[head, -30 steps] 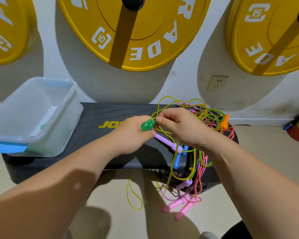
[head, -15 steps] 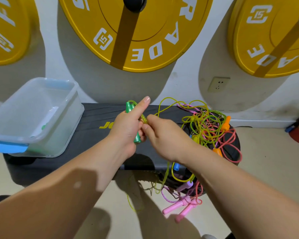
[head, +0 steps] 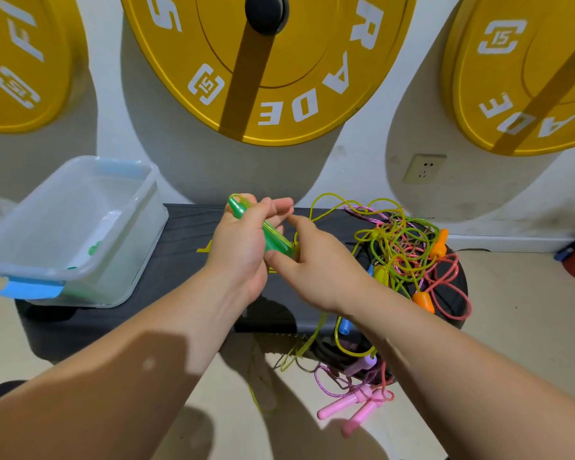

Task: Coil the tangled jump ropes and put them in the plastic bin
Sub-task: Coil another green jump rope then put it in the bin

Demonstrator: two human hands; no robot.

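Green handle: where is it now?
Head view, centre: the green handle is gripped in the left hand over the black step bench, with the rope tangle to its right.

three yellow weight plates [head: 266,61] hang on the far wall, with one wall socket [head: 424,168]. one tabletop [head: 186,234] carries one plastic bin [head: 148,232] at its left. two grips show: one left grip [head: 239,257] and one right grip [head: 319,273]. between them is one green handle [head: 273,239]. in the tangle to the right are two orange handles [head: 440,242], two pink handles [head: 337,406], one lilac handle [head: 362,363] and one blue handle [head: 344,327]. three cord colours run through it: one yellow-green cord [head: 332,199], one coral cord [head: 462,293] and one purple-pink cord [head: 362,212].
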